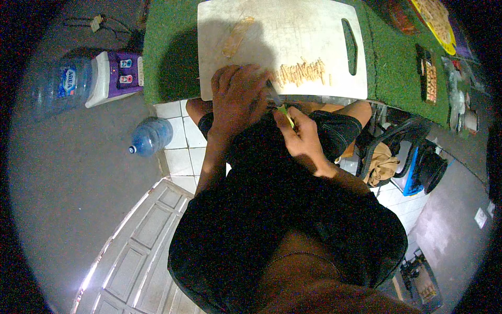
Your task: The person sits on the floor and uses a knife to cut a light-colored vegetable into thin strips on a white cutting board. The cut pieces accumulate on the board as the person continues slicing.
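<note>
In front of me lies a white plastic cutting board (306,35) with a cut-out handle at its right end. My right hand (302,133) grips the green handle of a kitchen knife (273,92), whose blade points up and left over the board's near edge. Just left of the blade, my left hand (237,92) rests on the board with bent fingers. Whatever lies under those fingers is hidden in shadow. To the right of the blade is a row of thin brown food strips (300,73). A flat brownish slice (238,36) lies beyond my left hand.
Green turf-like matting (176,59) covers the table. Rightward are a yellow-rimmed tray (447,27), a small box with writing (429,80) and clear plastic bags (461,94). A purple-and-white water dispenser (113,76) stands left, near a blue water bottle (152,136). Brown cloth (380,165) lies at right.
</note>
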The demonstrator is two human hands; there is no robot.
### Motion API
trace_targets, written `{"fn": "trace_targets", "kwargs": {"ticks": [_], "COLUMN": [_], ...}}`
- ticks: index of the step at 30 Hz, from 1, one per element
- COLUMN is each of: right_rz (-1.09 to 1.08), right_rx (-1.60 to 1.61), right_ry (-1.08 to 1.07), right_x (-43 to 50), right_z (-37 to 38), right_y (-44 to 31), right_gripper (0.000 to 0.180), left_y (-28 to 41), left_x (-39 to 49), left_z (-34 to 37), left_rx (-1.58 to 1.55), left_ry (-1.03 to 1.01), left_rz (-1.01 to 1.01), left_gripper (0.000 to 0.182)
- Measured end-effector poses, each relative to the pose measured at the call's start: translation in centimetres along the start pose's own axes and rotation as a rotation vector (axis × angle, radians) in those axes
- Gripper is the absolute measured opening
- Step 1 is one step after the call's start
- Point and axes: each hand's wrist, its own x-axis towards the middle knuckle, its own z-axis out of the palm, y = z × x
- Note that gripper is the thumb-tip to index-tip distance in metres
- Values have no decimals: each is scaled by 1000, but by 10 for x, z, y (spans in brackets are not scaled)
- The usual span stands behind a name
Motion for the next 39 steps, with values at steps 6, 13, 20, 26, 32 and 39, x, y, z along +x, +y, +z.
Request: {"fn": "trace_targets", "kwargs": {"ticks": [6,13,20,26,32,39], "right_rz": [-184,-119,-12,5,-37,210], "right_rx": [66,173,240,232,219,367], "right_ry": [72,-58,-154,-144,-114,-212], "right_x": [8,7,3,6,7,8], "right_z": [-3,-7,11,18,20,20], "right_y": [13,10,2,1,7,13], "right_gripper": [34,39,37,38,38,39], "left_y": [2,2,-2,0,2,4], "left_x": [5,-4,-7,-7,-2,4], "left_z": [3,-6,-5,-8,-10,-15], "left_rx": [-96,-145,-185,-179,-219,-239], "left_ry": [224,136,163,140,164,174], "left_rz": [-36,-68,-28,-72,-84,-125], "left_gripper": [35,29,27,27,26,25]}}
